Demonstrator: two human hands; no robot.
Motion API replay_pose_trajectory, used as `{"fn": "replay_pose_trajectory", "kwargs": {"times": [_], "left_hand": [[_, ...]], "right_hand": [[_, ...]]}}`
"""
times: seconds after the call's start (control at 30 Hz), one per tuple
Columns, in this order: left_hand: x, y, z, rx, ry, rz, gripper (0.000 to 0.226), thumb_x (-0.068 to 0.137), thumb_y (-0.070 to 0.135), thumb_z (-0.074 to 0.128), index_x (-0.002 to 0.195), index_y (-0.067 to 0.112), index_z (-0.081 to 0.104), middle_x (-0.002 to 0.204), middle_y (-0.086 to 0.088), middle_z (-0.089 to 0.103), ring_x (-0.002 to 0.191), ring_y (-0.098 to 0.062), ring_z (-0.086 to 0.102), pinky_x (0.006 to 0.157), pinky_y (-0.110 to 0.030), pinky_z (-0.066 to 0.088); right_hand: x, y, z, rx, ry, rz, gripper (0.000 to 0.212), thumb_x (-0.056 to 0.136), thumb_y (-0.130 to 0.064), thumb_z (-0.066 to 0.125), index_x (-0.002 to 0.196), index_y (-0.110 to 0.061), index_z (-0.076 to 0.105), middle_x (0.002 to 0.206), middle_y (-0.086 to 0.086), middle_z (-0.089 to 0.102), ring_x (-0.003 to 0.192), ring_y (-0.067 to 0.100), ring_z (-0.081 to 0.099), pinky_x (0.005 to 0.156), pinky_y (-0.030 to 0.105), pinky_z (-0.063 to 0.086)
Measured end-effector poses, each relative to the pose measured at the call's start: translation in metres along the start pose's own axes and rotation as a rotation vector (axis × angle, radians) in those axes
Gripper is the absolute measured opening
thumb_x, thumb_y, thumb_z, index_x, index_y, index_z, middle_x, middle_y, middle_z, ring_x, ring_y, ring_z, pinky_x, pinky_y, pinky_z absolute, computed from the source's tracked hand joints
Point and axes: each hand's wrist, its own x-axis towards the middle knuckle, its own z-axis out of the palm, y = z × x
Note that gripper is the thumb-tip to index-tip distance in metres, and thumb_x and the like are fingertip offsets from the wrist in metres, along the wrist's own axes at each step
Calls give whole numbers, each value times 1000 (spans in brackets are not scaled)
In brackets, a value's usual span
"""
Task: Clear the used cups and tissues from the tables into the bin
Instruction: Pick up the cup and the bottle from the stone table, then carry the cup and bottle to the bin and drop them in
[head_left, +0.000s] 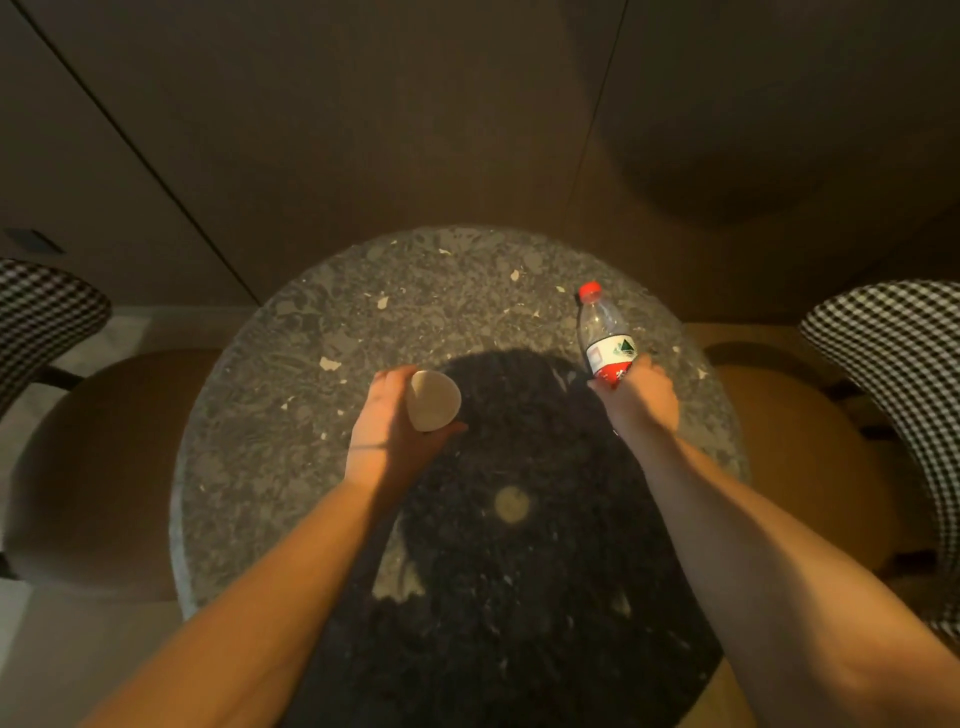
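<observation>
In the head view, the left hand (387, 415) is curling its grip round a pale paper cup (432, 400) (tilted, its round end showing) over the speckled round counter (291, 364). The right hand (641, 400) is gripping a clear red-capped bottle (605, 338) by its base.

Cup (434, 400) left on table (291, 415), bottle (605, 338) right, chairs (93, 467) flanking both sides
</observation>
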Motion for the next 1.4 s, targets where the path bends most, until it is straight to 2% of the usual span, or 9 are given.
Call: {"fn": "replay_pose_trajectory", "kwargs": {"times": [0.1,0.23,0.43,0.53,0.7,0.8,0.9,1.13,1.4], "left_hand": [[1,8,3,-29,-7,-43,79,57,36,87,122,13,50,118,-6,51,106,-21,51,85,-24,36],[3,22,3,-30,-30,-24,78,56,35,88,121,10,53,122,-8,52,111,-22,51,89,-13,28],[-11,65,7,-84,-79,150,63,54,31,90,108,12,62,113,1,54,106,-20,54,88,-23,40],[-23,89,10,-137,-126,232,68,54,31,90,112,15,58,109,5,51,100,-14,53,83,-26,45],[-53,126,18,-171,-274,383,76,57,27,90,121,6,54,115,-10,55,105,-23,55,87,-34,47],[-80,138,23,-211,-359,469,77,58,24,89,122,1,53,116,-15,54,108,-28,53,91,-35,45],[-110,147,25,-229,-510,551,76,61,29,87,125,10,50,121,-9,51,110,-23,50,87,-22,36],[-217,153,35,-238,-820,804,80,61,34,86,127,13,47,126,-5,48,113,-20,48,89,-21,33],[-416,156,26,-232,-1197,1236,83,61,42,85,129,16,45,126,-2,47,112,-19,46,85,-23,34]], "right_hand": [[-5,3,-2,26,14,7,64,79,-43,71,125,-7,46,122,17,57,111,34,57,87,42,50],[-22,12,-23,182,68,18,56,81,-38,70,124,-9,47,121,15,58,108,34,58,83,40,50],[-70,47,-66,550,206,69,64,75,-41,74,128,-19,44,120,6,58,102,25,61,81,47,55],[-99,72,-81,623,247,158,67,76,-43,74,130,-24,39,122,2,56,103,21,60,80,46,57],[-164,110,-90,658,368,257,66,76,-44,74,129,-23,42,122,2,59,102,20,60,78,38,56],[-215,129,-88,661,453,322,64,75,-41,76,127,-19,45,119,4,61,99,19,60,73,28,45],[-271,144,-81,674,539,436,64,76,-40,75,128,-18,45,121,5,60,101,20,59,75,29,45],[-438,184,-46,740,791,793,63,74,-38,76,127,-22,45,118,3,61,98,19,61,78,34,53],[-675,186,9,715,1129,1312,54,71,-36,76,116,-22,49,100,-2,65,79,12,61,58,21,41]]}}
